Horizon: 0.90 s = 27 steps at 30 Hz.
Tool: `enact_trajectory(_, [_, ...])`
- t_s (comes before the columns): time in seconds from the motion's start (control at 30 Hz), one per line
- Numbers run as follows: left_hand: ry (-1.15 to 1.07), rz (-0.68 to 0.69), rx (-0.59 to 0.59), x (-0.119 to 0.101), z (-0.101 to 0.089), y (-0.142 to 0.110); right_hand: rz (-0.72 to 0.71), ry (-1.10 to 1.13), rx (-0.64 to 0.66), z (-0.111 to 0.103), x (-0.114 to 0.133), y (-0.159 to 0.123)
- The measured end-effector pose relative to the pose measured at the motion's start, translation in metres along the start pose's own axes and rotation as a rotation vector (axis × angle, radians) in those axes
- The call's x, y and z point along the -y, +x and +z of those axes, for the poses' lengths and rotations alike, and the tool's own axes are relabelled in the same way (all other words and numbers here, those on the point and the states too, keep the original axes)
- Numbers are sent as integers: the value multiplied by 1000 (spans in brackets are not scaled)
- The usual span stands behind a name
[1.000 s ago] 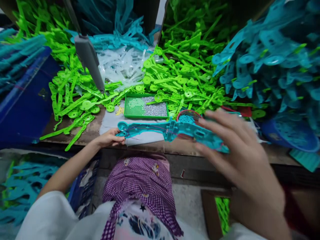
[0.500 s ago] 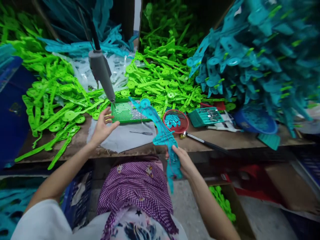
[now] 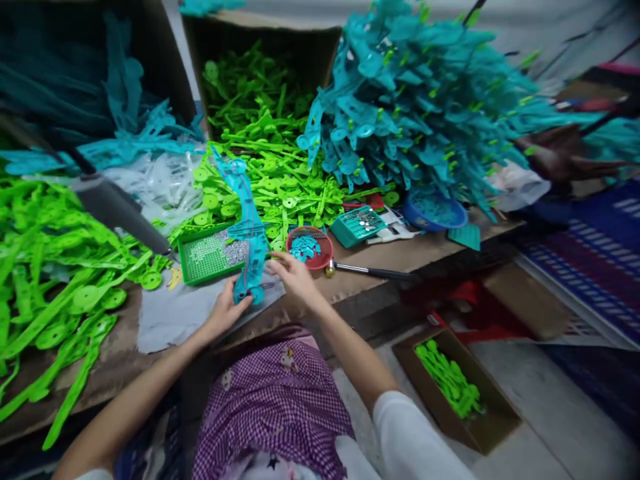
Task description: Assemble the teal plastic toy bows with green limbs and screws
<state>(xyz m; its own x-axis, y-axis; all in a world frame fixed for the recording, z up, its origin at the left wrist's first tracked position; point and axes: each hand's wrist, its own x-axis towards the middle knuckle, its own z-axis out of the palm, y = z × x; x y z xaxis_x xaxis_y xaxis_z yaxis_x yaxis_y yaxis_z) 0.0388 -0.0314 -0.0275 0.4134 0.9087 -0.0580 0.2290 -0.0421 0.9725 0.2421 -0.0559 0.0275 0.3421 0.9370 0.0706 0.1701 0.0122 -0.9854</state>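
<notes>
A long, curved teal plastic part (image 3: 251,233) stands tilted over the work surface, with red thread-like lines along it. My left hand (image 3: 227,312) is closed on its lower end, thumb across the front. Just right of the part is my right hand (image 3: 296,279), fingers pinched together; a small greenish bit shows at the fingertips, too small to name. Behind the part lies a green perforated tray (image 3: 205,259) with small metal pieces. A grey cloth (image 3: 170,317) lies under my left hand. At the left hangs a grey powered screwdriver (image 3: 123,215), blurred, its tip near the tray.
A red basket (image 3: 325,252) holds small teal pieces. Beside it are a black-handled hammer (image 3: 373,271) and a teal stack of trays (image 3: 345,235) with metal parts. Bright green strips (image 3: 65,287) heap up on the left; teal parts (image 3: 400,107) pile high at the right.
The view has turned to the right. The teal part has swung upright over the cloth, and my left hand has come from beside the tray to grip its lower end. My right hand has shifted to its side.
</notes>
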Motion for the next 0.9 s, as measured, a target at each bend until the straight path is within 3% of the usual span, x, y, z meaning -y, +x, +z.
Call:
enact_trajectory(0.1, [89, 29, -77, 6, -6, 7, -73, -116, -215, -82, 3, 17])
enact_trajectory(0.2, [83, 27, -82, 10, -4, 11, -100, -569, -499, -162, -9, 50])
enact_trajectory(0.3, [36, -1, -97, 14, -2, 14, 13, -934, -479, -205, -29, 80])
enact_trajectory(0.37, [35, -11, -87, 17, -2, 16, 51, -1037, -433, -213, -41, 90])
enact_trajectory(0.53, [93, 14, -77, 22, -2, 17, 78, -1078, -386, -204, -52, 93])
enact_trajectory(0.8, [134, 25, -95, 16, 3, 14, 125, -1105, -283, -211, -39, 112])
enact_trajectory(0.9, [153, 40, -95, 15, 3, 13, 93, -983, -332, -197, -27, 100])
